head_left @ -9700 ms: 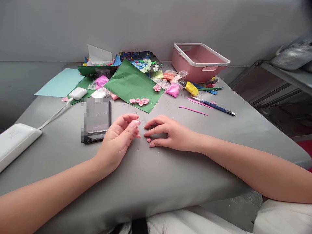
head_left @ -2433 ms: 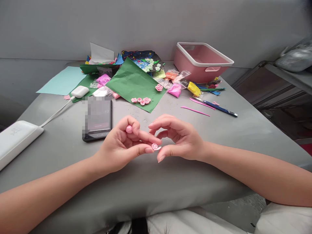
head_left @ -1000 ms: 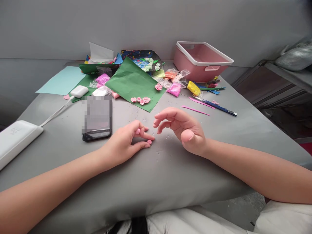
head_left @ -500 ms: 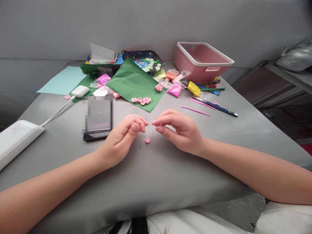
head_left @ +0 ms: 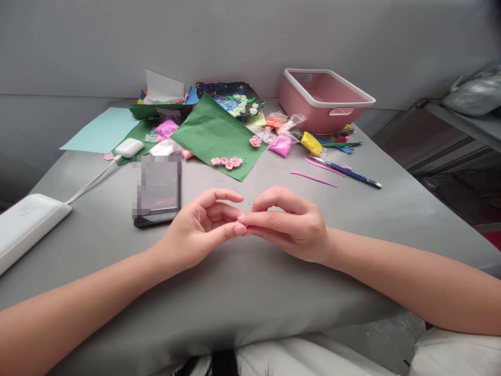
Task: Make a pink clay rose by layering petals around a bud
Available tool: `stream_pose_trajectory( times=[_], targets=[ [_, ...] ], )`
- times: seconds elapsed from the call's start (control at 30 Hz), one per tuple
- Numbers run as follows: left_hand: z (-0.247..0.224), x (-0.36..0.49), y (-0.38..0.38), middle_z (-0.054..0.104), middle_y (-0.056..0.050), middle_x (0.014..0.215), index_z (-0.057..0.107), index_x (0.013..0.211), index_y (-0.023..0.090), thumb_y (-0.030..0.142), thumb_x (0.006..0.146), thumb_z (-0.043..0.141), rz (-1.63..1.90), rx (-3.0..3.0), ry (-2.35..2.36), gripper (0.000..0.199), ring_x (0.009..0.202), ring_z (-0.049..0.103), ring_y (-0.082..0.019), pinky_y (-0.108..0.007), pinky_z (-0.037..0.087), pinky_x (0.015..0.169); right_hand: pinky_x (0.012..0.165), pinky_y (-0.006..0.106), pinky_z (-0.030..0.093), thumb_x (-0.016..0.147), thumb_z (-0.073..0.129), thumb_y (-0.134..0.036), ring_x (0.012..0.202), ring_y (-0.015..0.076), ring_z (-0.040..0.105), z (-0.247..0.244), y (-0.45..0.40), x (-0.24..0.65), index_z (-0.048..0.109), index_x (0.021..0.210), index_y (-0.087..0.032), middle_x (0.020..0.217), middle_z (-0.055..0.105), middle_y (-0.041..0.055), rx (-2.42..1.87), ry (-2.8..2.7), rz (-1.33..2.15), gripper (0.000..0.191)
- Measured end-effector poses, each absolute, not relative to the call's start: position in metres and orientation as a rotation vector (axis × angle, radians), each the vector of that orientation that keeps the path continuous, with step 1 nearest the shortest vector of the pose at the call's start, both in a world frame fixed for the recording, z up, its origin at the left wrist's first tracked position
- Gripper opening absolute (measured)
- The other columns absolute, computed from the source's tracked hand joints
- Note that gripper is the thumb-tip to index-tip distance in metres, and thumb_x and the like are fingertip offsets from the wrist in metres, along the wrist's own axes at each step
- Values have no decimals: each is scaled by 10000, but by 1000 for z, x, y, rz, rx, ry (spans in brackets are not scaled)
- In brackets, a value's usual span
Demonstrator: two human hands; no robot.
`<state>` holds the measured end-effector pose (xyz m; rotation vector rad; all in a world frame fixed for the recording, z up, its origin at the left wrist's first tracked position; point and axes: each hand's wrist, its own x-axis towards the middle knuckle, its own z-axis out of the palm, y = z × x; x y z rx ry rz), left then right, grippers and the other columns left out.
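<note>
The fingertips of my left hand [head_left: 199, 224] and my right hand [head_left: 291, 224] meet over the middle of the table's near part. Between them they pinch a small pink clay rose [head_left: 242, 222], which the fingers almost wholly cover. My left thumb presses from the near side while the left index finger arches free above. On the right, the thumb and fingers close in on the rose from the side. Beyond the hands lies a green paper sheet [head_left: 215, 130] with several pink clay flowers [head_left: 229, 163] near its front corner and another pink flower [head_left: 255, 141] on its right.
Left of my hands lies a phone [head_left: 158, 193], and farther left a white power bank [head_left: 35, 219] with a cable. Pink modelling tools [head_left: 313, 178] and a blue-handled craft knife [head_left: 352, 173] lie right. Bags of coloured clay [head_left: 281, 144] and a pink basket [head_left: 324, 107] stand behind.
The small pink rose has left its spot on the tabletop and is now between my fingers. Both hands have come together, and my left fingers have uncurled somewhat.
</note>
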<state>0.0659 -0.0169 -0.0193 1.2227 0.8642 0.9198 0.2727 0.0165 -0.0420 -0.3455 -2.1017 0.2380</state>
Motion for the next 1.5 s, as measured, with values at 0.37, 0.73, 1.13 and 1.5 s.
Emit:
stream_pose_trajectory(
  times=[0.37,0.73,1.13,1.5],
  targets=[
    [-19,68,-20,687,2,806,571,1043,215,299,818,773,960,1239,921,313,765,678,-153,-277,569,707,667,267,562,929,632,-162,740,137,630,-37,16,269,679,961,-236,840,628,39,-360,-2068,329,93],
    [-20,64,-14,683,-4,768,724,810,205,357,829,764,1006,1281,983,158,714,668,-153,-304,573,732,628,248,579,1016,499,-316,679,103,653,-41,18,270,626,987,-183,811,649,17,-662,-1791,887,186],
    [-18,66,-16,749,-11,867,800,920,229,249,793,800,956,1224,992,128,763,697,-136,-273,582,765,677,254,602,874,691,-113,753,121,676,-40,17,270,655,879,-192,813,702,18,-531,-1865,813,87],
    [-18,65,-16,759,7,797,779,833,222,301,811,789,918,1251,970,82,771,693,-113,-212,572,752,708,205,619,883,666,-46,766,112,721,-35,19,273,718,1007,-192,856,747,45,-305,-2067,575,199]
  ],
)
